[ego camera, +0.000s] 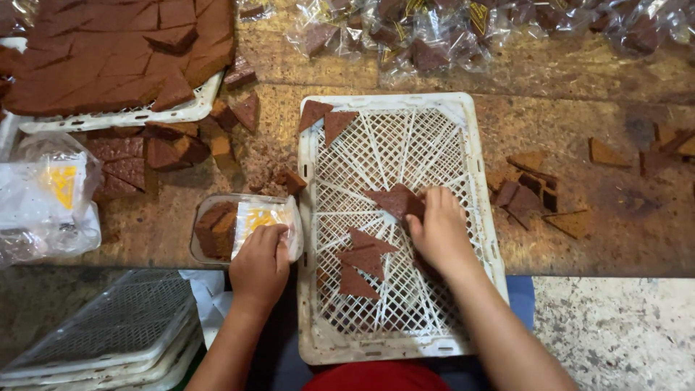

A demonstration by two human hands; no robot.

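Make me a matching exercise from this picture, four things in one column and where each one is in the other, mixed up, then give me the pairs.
Things:
1. left hand
2. right hand
3. big cut brown slab
4. stack of empty trays

Places:
A. lower left, below the table edge
B. on a cake piece inside the white lattice tray
C. top left, on a white tray
D. holding a clear bag with cake pieces in it

Pairs: 1-D, 2-B, 3-C, 4-A
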